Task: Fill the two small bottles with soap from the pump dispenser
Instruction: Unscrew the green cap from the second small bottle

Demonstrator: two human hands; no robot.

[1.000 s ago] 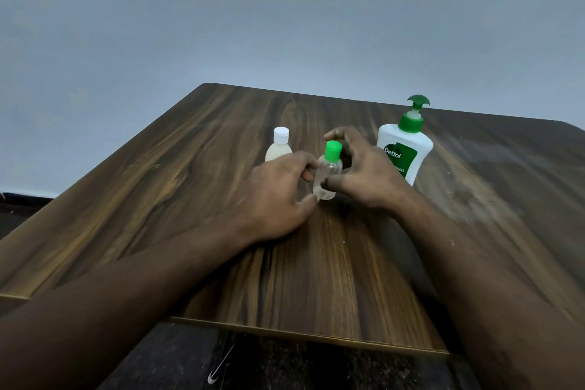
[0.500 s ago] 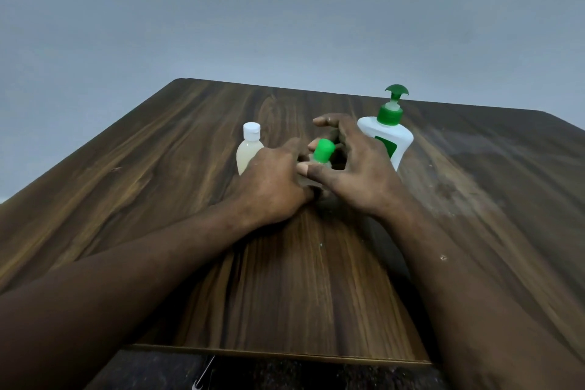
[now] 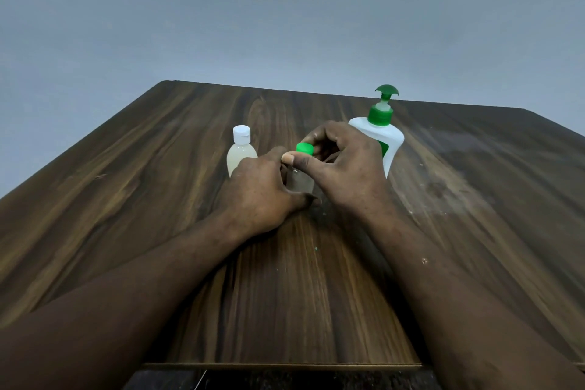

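Dark wood-grain table (image 3: 126, 231): items grouped mid-table, toward far edge.
White plastic pump dispenser (image 3: 392, 142), green head: upright, rightmost.
White-capped small bottle (image 3: 240, 157), pale liquid: stood leftmost.
Small clear bottle (image 3: 300, 182): left hand (image 3: 262, 190) gripped body.
Green cap (image 3: 304, 148): right hand (image 3: 345, 168) pinched it.
Step, judged: uncapping.
Next: twist cap off, bring neck under spout.

No writing can be read, since the green label (image 3: 384, 148) on the pump bottle (image 3: 392, 139) just behind the right hand (image 3: 345, 168) is mostly hidden.
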